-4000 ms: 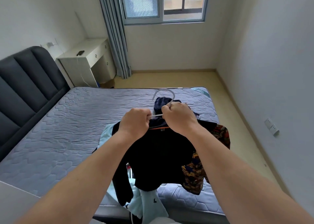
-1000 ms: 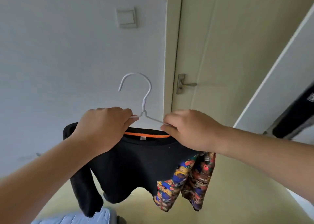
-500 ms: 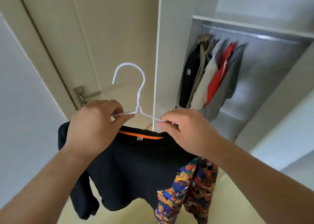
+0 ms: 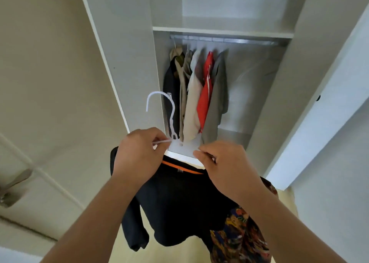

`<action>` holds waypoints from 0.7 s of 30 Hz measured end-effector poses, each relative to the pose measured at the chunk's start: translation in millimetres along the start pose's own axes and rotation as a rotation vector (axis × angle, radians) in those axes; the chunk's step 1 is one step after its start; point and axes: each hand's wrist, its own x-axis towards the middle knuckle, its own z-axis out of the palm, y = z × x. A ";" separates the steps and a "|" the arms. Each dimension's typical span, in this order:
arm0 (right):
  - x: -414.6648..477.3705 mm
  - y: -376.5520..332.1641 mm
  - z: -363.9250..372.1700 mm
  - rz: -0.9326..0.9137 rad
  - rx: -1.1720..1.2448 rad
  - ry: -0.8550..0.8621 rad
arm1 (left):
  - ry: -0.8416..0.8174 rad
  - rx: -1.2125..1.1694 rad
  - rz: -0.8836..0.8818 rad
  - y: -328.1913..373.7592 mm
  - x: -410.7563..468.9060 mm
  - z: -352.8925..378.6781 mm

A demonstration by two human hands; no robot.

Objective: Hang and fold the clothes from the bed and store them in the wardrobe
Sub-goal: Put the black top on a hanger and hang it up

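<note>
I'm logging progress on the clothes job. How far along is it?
Done: several garments hang on the rail in the wardrobe, and the black sweatshirt is on its white hanger. In hand: the left hand and right hand hold that hanger before the open wardrobe, hook not yet on the rail. Left: hooking it on; the bed is out of view, so remaining clothes cannot be judged.

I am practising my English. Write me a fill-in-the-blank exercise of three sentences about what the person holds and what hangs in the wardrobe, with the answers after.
1. The left hand and right hand hold a white wire ___ carrying a black sweatshirt.
2. The lining inside the sweatshirt's collar is ___.
3. In the wardrobe, on the rail, the garment between the cream garment and the grey garment is ___.
Answers: hanger; orange; red.
</note>
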 end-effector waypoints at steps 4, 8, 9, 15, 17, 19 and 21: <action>36.5 33.9 -1.0 0.137 -0.097 0.043 | -0.192 -0.106 0.152 14.1 61.4 46.4; 76.9 66.2 3.1 0.280 -0.195 0.073 | -0.285 -0.217 0.236 20.4 126.4 94.3; 87.2 73.4 4.3 0.316 -0.203 0.081 | -0.295 -0.252 0.251 20.0 142.7 107.3; 152.1 101.4 13.3 0.496 -0.379 0.125 | -0.444 -0.460 0.418 15.3 247.3 169.6; 170.1 108.5 17.1 0.589 -0.428 0.112 | -0.504 -0.477 0.470 16.7 281.4 184.2; 187.5 116.9 20.1 0.662 -0.465 0.111 | -0.574 -0.523 0.479 21.6 312.6 202.1; 204.4 127.1 20.9 0.717 -0.497 0.131 | -0.633 -0.571 0.502 29.2 337.5 222.5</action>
